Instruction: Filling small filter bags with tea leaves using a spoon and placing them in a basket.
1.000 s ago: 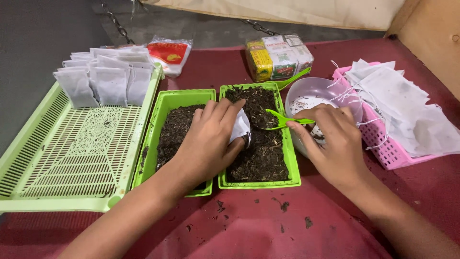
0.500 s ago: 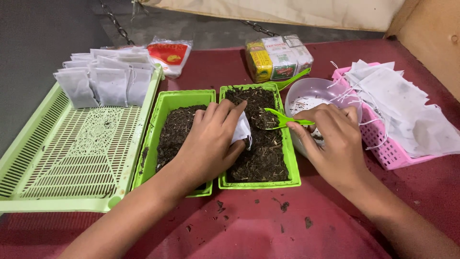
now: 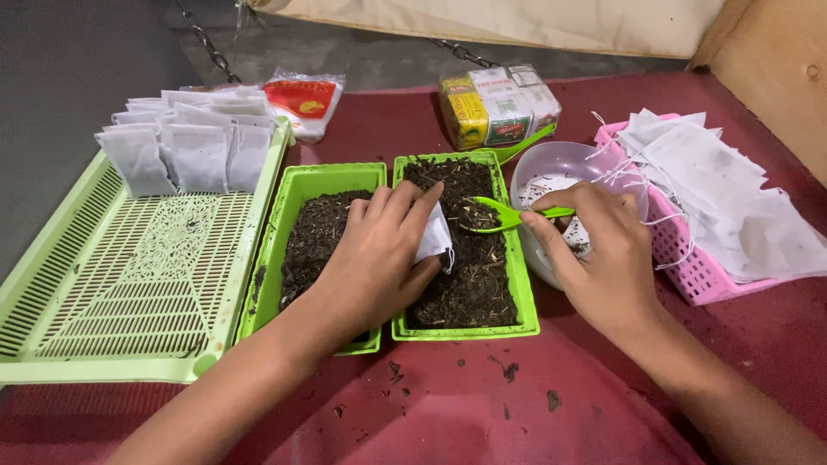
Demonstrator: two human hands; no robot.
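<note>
My left hand (image 3: pixel 375 250) grips a small white pouch (image 3: pixel 433 234) over the right green tray (image 3: pixel 465 330), which holds dark loose leaves. My right hand (image 3: pixel 599 254) holds a green plastic spoon (image 3: pixel 508 213) by its handle, the bowl of the spoon hovering just above the dark leaves beside the pouch. A second green tray (image 3: pixel 297 185) with dark leaves lies under my left wrist. A pale round bowl (image 3: pixel 551 164) sits behind my right hand.
A large light-green slotted tray (image 3: pixel 129 275) on the left carries several filled white pouches (image 3: pixel 194 142) at its far end. A pink basket (image 3: pixel 689 258) with empty white pouches stands at right. Two packets (image 3: pixel 500 103) lie at the back on the red cloth.
The spoon and my right hand have shifted slightly toward the pouch; my left hand has stayed in place.
</note>
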